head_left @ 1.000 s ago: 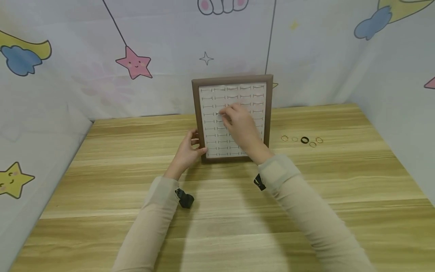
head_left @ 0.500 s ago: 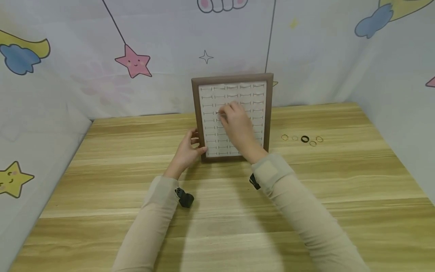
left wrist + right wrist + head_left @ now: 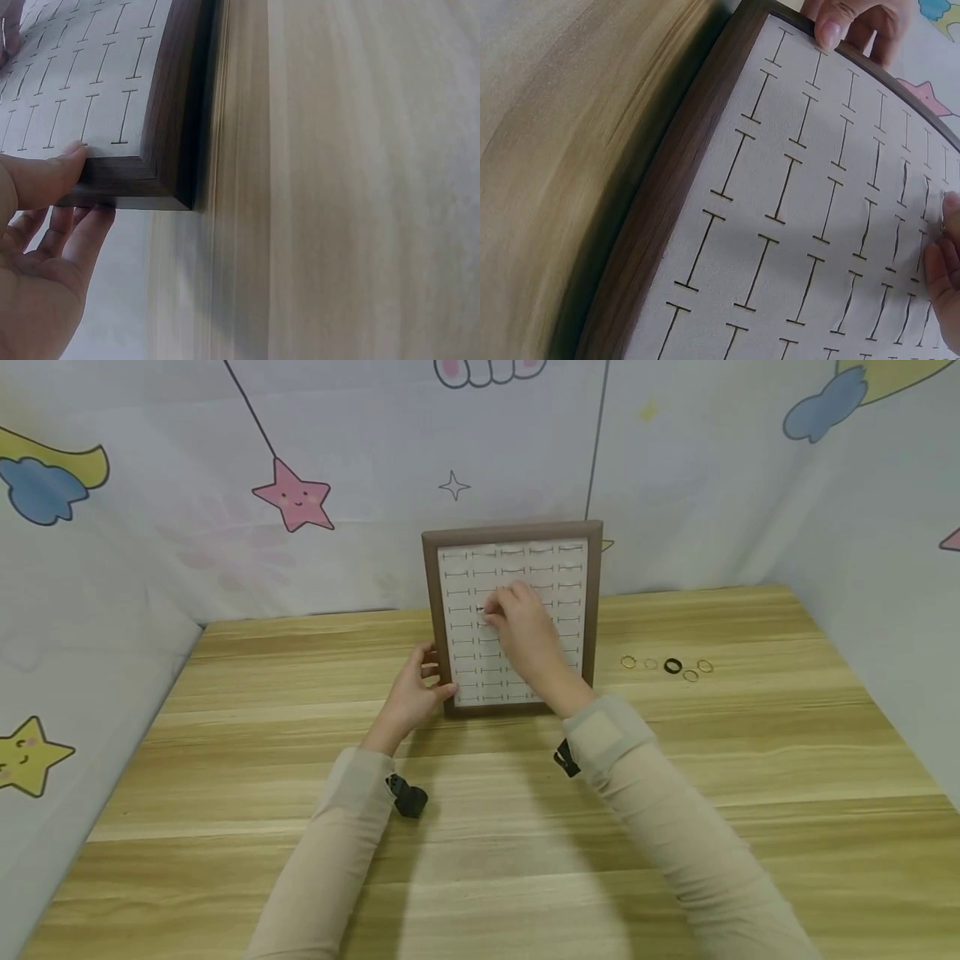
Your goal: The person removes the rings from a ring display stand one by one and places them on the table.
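Note:
A brown-framed ring display board [image 3: 592, 602] stands upright on the table, its white panel [image 3: 772, 247] cut with rows of I-shaped slots. My left hand [image 3: 408, 695] grips its lower left edge, thumb on the front and fingers behind, as the left wrist view also shows. My right hand [image 3: 531, 635] is at the panel, left of its middle, thumb and fingertips pinched together at a slot. A small ring seems to be between them, mostly hidden by the fingertips. In the right wrist view only part of the right hand [image 3: 949, 277] shows, at the right edge.
Right of the board several rings lie on the wooden table [image 3: 480, 877]: a black ring [image 3: 672, 666] and thin gold-toned ones, including a beaded-looking ring [image 3: 628, 662]. A white cloth backdrop [image 3: 360, 443] with cartoon prints rises close behind the board.
My right hand shifts slightly and its fingertips work at the same slot; the wrist dips left, then partly returns. The left hand and board stay put.

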Available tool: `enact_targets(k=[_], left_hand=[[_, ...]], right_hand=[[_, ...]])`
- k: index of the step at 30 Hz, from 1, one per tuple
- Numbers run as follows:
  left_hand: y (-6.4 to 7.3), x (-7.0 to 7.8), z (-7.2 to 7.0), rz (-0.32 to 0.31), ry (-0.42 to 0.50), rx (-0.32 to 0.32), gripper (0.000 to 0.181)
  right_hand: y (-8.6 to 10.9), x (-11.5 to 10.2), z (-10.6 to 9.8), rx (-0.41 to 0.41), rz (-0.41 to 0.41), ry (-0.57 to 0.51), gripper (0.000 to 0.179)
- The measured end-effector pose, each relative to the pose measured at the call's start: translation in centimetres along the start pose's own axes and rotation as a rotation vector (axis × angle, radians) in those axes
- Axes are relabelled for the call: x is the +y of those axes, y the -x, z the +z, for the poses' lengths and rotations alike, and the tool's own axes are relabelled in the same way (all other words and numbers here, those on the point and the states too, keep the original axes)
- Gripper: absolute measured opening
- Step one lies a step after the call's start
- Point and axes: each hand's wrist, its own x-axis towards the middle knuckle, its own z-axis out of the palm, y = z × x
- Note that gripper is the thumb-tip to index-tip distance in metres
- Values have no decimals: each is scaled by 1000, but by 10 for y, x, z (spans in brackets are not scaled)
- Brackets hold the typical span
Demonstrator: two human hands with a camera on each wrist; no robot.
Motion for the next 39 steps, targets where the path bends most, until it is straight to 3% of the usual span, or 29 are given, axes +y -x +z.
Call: enact_targets(k=[5,11,14,22,28,34,39], left_hand=[[1,1,0,0,-1,2,74],[1,1,0,-7,-6,3,75],[1,2,0,-7,-9,2,75],[2,2,0,-7,-18,2,75],[2,0,0,-5,-13,3,75],[2,0,1,-3,3,3,75],[2,1,1,-3,-1,4,74]], right_hand=[[1,2,-3,-8,34,-110,14],[0,8,-14,20,183,-342,16],[0,13,-27,54,253,-397,20],[5,42,-64,171,384,-445,26],[19,79,-92,259,466,-498,18],[40,119,-112,287,533,-518,10],[58,150,-118,249,623,-415,21]])
